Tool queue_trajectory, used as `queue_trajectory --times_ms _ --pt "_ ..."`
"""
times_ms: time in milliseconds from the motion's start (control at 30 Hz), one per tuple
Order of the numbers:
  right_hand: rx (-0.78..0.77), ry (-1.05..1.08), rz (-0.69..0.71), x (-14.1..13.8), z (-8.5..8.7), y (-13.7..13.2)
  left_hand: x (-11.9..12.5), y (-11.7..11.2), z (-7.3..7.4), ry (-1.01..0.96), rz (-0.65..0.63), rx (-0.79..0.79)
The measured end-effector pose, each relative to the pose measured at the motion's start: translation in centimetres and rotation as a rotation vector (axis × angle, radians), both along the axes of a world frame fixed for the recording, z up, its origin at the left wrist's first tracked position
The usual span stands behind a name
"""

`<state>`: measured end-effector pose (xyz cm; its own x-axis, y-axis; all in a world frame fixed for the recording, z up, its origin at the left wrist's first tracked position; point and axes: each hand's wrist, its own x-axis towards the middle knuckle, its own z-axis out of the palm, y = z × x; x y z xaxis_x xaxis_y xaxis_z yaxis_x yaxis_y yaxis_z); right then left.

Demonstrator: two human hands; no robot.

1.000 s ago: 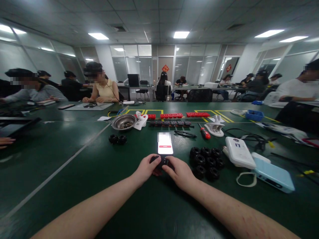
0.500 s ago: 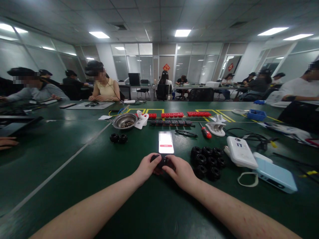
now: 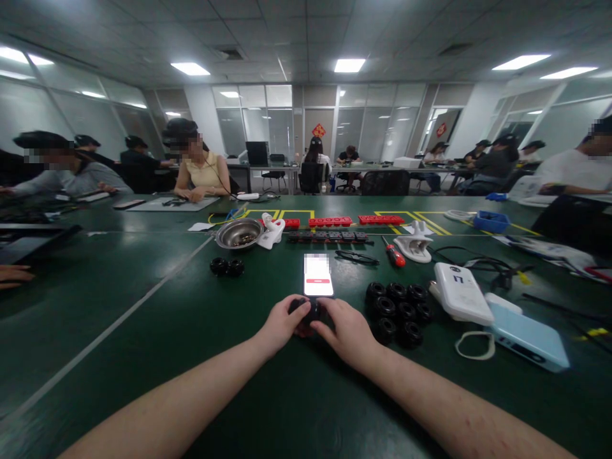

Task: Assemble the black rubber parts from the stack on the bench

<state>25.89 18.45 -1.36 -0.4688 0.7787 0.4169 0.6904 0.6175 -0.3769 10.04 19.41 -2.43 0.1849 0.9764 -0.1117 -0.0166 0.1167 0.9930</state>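
Over the green table, my left hand (image 3: 281, 322) and my right hand (image 3: 351, 328) meet just in front of a lit phone (image 3: 318, 287). Both are closed around a black wheel-like part (image 3: 313, 310), the left gripping its left side and the right its right side. Fingers cover most of it, so its exact shape is hidden. A group of several black wheels (image 3: 385, 306) lies to the right of my right hand. Farther left, two more black wheels (image 3: 218, 266) sit side by side.
Behind the phone are a metal bowl (image 3: 224, 234) of small parts, a black strip (image 3: 329, 237), red trays (image 3: 329, 222), glasses (image 3: 356, 257) and a screwdriver (image 3: 394, 252). A white device (image 3: 463, 293) and blue box (image 3: 530, 335) lie right. People sit around.
My hands keep their hold on the black part with almost no movement. Across the table, a person in yellow has shifted a hand forward over the grey mat.
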Motion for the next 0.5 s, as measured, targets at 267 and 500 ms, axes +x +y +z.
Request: queue_trajectory --times_ms 267,500 --pt "0.006 0.08 0.041 0.04 0.1 -0.22 0.05 -0.23 0.41 0.001 0.01 0.007" --pt "0.039 0.001 0.013 -0.04 0.07 -0.16 0.14 -0.23 0.35 0.012 0.019 0.013"
